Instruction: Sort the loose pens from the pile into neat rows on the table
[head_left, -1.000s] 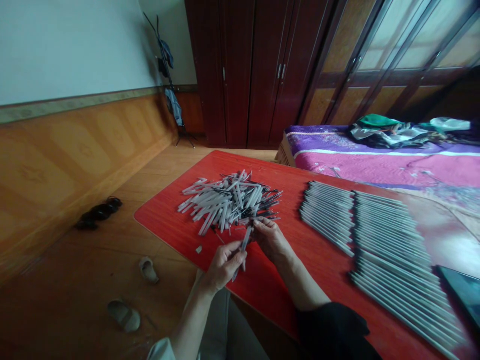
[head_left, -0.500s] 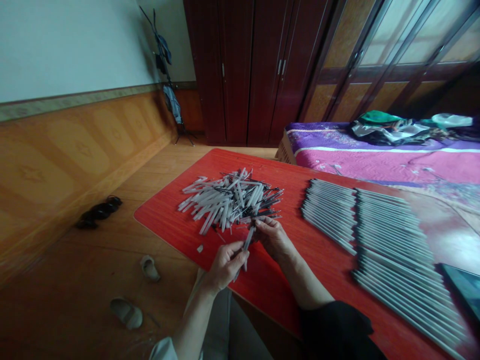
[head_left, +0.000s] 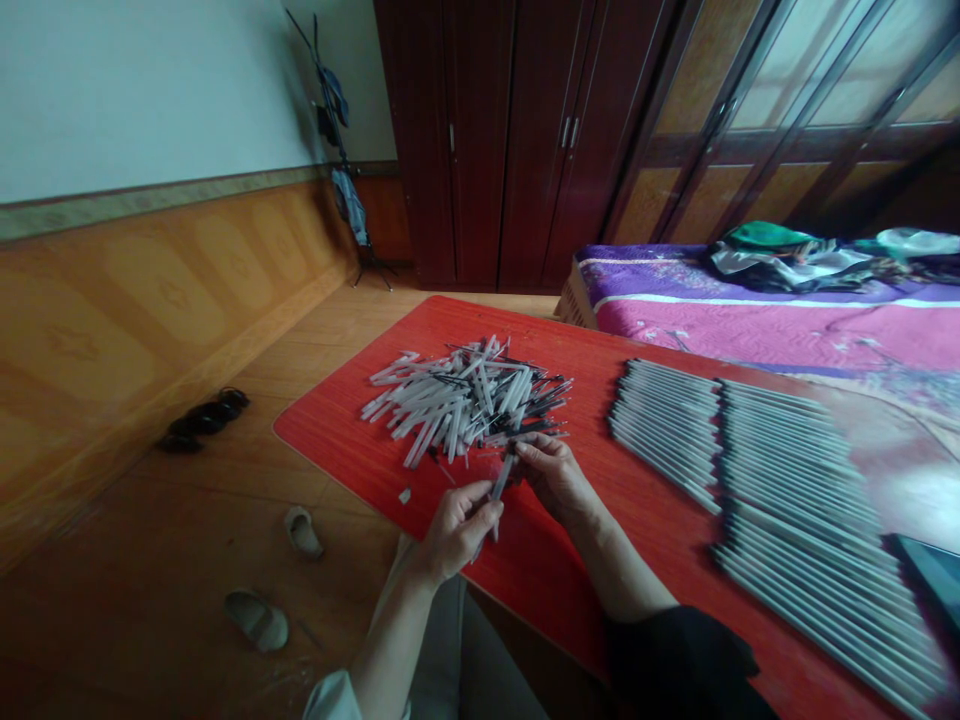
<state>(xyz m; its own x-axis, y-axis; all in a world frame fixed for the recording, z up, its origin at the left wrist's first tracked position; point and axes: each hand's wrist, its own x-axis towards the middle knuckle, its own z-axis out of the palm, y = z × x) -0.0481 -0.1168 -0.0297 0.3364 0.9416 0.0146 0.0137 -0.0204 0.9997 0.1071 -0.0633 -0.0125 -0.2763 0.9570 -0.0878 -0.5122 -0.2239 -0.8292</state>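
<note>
Left hand (head_left: 459, 525) pinches a pale tube (head_left: 503, 479) low; right hand (head_left: 553, 478) pinches its upper end (best held lightly, steadily).

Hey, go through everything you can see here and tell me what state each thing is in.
Left hand: closed on the translucent tube
Right hand: fingers bunched at the tube's upper end
Translucent tube: held aslant
Loose tube pile: jumbled
Black-ended tubes: laid side by side in rows
Wardrobe doors: shut
Coat rack: upright, hung with clothing
Clothes on bed: heaped
Pale shoes: apart on the floor
</note>
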